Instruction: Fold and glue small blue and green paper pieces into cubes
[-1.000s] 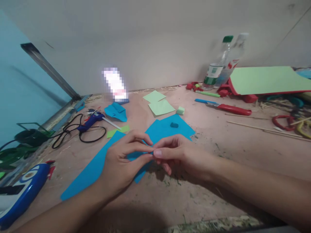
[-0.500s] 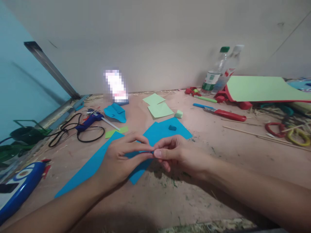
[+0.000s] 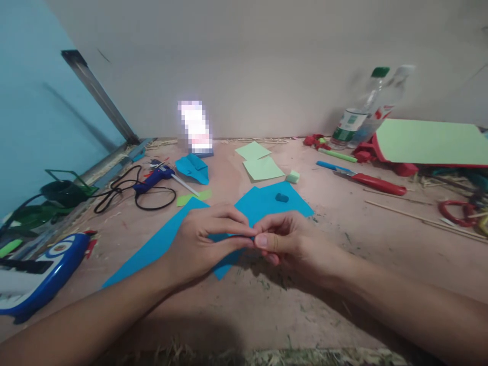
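Note:
My left hand and my right hand meet fingertip to fingertip above the table. Both are closed in a pinch. Between the tips lies something small and dark blue, almost wholly hidden by the fingers. Under and behind the hands lie blue paper sheets, one reaching out to the left. On the blue paper just behind my right hand rests a small dark blue piece. Beyond it are a small light green block and two overlapping light green paper squares.
Left: a glue gun with looped black cord, folded blue paper, a lit phone, a blue-and-white object. Right: a red-and-blue cutter, thin sticks, bottles, a light green sheet.
The whole view has shifted, so the table and hands appear further right. Both hands keep the same pinch at the same spot over the blue paper.

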Demonstrator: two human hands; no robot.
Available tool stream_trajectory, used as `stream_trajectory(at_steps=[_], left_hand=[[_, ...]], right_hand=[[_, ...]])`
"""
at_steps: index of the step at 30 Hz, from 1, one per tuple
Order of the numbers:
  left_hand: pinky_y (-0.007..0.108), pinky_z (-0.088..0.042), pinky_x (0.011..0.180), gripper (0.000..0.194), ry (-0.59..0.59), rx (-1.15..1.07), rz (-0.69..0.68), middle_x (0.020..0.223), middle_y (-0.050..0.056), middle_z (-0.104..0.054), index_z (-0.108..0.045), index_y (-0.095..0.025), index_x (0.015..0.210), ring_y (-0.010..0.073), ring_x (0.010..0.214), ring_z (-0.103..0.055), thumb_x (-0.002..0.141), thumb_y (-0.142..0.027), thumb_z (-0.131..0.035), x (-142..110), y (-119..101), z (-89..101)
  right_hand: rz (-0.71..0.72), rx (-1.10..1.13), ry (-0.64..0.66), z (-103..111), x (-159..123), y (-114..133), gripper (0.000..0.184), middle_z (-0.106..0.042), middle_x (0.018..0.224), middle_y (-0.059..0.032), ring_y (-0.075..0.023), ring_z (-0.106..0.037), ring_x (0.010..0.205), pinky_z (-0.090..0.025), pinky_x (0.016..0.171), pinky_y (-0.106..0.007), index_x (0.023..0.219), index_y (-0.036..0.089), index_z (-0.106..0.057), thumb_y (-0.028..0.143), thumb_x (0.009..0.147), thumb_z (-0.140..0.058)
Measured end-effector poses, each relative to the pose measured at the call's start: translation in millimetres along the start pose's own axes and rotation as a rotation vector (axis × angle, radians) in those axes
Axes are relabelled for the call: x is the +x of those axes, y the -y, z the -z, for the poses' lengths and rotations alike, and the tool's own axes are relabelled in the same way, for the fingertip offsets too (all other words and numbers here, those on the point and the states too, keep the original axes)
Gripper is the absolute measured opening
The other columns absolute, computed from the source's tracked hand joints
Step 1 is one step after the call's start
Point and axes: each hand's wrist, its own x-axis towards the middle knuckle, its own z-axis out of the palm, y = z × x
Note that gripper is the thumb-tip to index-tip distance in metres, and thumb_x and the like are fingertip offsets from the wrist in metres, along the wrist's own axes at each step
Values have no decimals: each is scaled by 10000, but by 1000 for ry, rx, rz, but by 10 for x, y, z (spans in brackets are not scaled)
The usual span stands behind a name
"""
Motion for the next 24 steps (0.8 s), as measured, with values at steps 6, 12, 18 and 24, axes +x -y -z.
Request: stream_trajectory(at_steps=[6, 12, 18, 24], left_hand=[[276, -589, 693, 141, -29, -2, -37, 837, 20, -813, -871, -281, 894, 169, 732, -737, 907, -154, -811, -2, 0, 3], [278, -570, 730, 119, -124, -66, 67, 807, 5, -799, -828, -239, 841, 166, 746, -722, 841, -121, -847, 12, 4, -47], [284, -599, 660, 87, -245, -256, 340, 774, 13, -810, -819, -223, 778, 188, 703, -738, 747, -218, -901, 35, 59, -83], [247, -591, 690, 105, -208, -295, 383, 765, -9, -818, -831, -226, 748, 160, 712, -740, 712, -193, -924, 23, 44, -99]], right_hand=[[-11, -47, 38, 2, 14, 81, 324, -614, 575, 27, -66, -465, 478, -322, 457, -204, 774, 150, -806, 393, 682, -999], [30, -72, 93, 53, 44, 93, 392, -589, 563, 25, -73, -498, 475, -363, 457, -199, 714, 152, -758, 499, 842, -888], [110, -97, -67, 76, 45, 108, 338, -703, 778, -6, -83, -585, 560, -469, 545, -232, 906, 172, -831, 491, 828, -909], [137, -140, -95, 73, 30, 103, 213, -736, 757, 19, -87, -620, 605, -487, 610, -233, 924, 251, -856, 405, 805, -944]])
